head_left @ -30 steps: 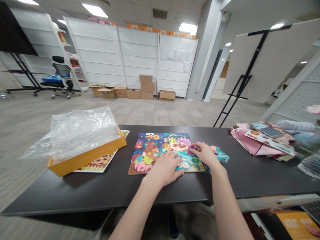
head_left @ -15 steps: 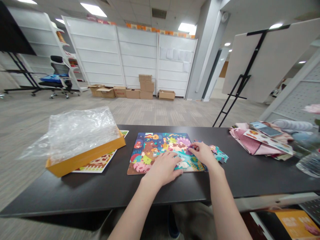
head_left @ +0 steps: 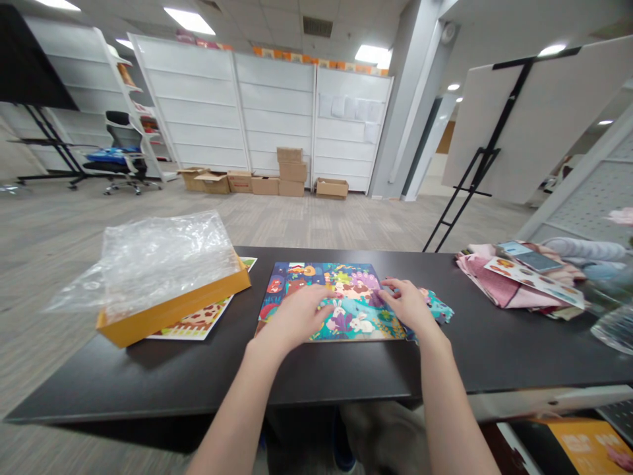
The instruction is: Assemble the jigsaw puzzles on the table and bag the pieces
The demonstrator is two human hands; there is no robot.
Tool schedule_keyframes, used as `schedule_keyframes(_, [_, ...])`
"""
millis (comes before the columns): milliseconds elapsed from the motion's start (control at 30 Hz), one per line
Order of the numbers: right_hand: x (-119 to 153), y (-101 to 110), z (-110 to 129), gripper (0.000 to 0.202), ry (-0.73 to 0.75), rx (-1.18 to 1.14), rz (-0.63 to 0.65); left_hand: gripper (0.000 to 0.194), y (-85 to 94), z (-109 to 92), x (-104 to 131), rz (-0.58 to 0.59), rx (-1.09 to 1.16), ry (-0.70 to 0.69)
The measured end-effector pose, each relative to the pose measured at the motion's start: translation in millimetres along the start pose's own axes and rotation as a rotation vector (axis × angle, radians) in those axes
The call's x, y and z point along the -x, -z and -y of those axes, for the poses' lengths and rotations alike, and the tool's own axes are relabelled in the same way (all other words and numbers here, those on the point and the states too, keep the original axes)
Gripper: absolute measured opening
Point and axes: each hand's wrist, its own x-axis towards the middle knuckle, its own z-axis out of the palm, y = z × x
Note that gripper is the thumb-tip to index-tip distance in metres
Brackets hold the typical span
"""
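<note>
A colourful animal jigsaw puzzle (head_left: 363,324) lies flat on the black table, with white rabbits, a purple plant and other animals in its picture. My left hand (head_left: 301,313) lies over its left and middle part, fingers stretched out and fingertips on the surface; nothing is held in it. At the puzzle's right edge, my right hand (head_left: 408,307) has thumb and fingers close together at a purple puzzle piece (head_left: 376,299), partly hidden by the fingers. Loose puzzle pieces (head_left: 439,307) lie in a cluster just beyond the right hand, partly covered by it.
To the left, an orange-yellow box (head_left: 178,313) with clear plastic wrap (head_left: 168,254) sits on a picture sheet (head_left: 210,322). Folded pink cloth (head_left: 482,280), a phone (head_left: 537,257) and a printed card (head_left: 534,284) lie at the right, near a clear glass vase (head_left: 613,330).
My left hand has slid left and slightly up across the puzzle, uncovering the rabbits and purple plant. My right hand stays near the right edge, its fingers slightly shifted.
</note>
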Motion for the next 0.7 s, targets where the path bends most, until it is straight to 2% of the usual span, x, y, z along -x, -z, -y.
schedule_keyframes(100, [4.0, 3.9, -2.8, 0.030, 0.001, -0.016, -0.034, 0.025, 25.2, 25.0, 10.2, -0.065, -0.014, 0.196])
schedule_keyframes(200, [6.7, 5.8, -5.9, 0.029, -0.006, -0.030, -0.021, 0.022, 35.5, 40.4, 23.5, -0.050, -0.073, 0.263])
schedule_keyframes(333, [9.7, 13.5, -9.4, 0.030, -0.021, -0.081, -0.005, 0.023, 25.6, 36.4, 33.5, 0.022, -0.055, 0.187])
schedule_keyframes(433, [16.2, 31.8, -17.0, 0.030, -0.091, -0.079, -0.077, 0.028, 14.6, 25.0, 32.9, 0.079, -0.026, 0.075])
schedule_keyframes(567, [31.0, 63.6, -39.9, 0.032, -0.210, -0.011, -0.192, 0.043, 8.1, 17.7, 28.8, 0.141, -0.045, 0.035])
schedule_keyframes(700, [40.9, 77.0, -62.6, 0.030, -0.271, -0.018, -0.167, 0.043, 4.9, 21.7, 26.9, 0.171, -0.054, 0.029])
